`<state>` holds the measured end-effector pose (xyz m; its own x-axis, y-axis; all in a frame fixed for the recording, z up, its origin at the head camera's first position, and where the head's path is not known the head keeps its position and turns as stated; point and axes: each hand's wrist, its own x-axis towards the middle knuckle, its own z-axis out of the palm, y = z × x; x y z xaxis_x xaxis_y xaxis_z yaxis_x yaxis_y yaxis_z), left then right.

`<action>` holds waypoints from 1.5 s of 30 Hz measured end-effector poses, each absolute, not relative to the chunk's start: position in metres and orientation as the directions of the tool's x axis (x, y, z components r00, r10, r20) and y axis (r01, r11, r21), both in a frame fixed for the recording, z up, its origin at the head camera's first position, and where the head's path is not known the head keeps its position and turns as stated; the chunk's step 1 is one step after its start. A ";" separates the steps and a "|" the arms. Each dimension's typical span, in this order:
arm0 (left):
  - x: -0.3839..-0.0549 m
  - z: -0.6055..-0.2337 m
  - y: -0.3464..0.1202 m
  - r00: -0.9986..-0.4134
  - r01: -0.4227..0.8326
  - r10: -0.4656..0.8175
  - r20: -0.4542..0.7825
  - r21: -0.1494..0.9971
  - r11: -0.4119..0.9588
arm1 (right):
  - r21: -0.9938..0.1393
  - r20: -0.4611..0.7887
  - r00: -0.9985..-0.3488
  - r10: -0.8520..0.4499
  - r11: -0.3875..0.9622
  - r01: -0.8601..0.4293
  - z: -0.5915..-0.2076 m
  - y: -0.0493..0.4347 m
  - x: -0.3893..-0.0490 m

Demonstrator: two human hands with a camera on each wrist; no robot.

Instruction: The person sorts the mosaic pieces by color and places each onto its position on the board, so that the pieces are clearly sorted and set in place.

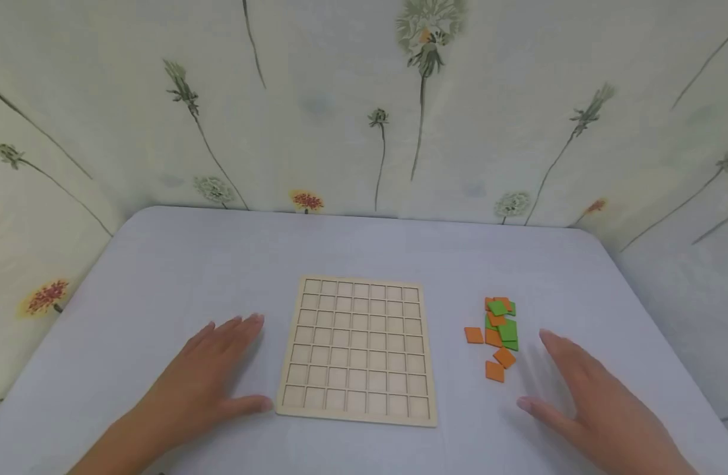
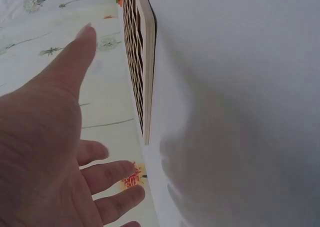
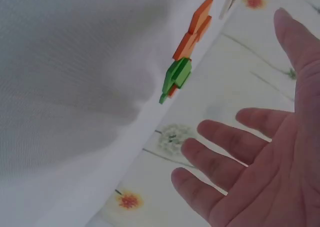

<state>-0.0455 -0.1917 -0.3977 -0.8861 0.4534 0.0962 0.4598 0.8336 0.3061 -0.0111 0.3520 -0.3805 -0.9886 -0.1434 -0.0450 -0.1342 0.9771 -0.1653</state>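
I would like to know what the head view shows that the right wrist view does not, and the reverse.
Of the two, only the head view shows the left hand and the full grid of the wooden board.

Only the right wrist view shows the palm side of the right hand.

Both share the right hand, orange tiles, green tiles, the pale tabletop and the flower-patterned backdrop; a small piece of the board seems to enter the right wrist view at its top edge.
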 end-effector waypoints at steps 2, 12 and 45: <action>-0.047 -0.400 -0.188 -0.873 0.484 0.477 0.098 0.295 0.824 | -0.160 -0.058 -0.989 -0.136 0.979 -0.125 -0.379 0.351 -0.012; -0.051 -0.403 -0.174 -0.833 0.544 0.550 0.061 0.277 0.792 | -0.135 -0.117 -0.985 -0.125 0.985 -0.109 -0.376 0.338 -0.023; -0.058 -0.410 -0.158 -0.782 0.615 0.623 -0.017 0.149 0.775 | -0.112 -0.028 -0.961 -0.274 0.956 -0.270 -0.391 0.315 -0.035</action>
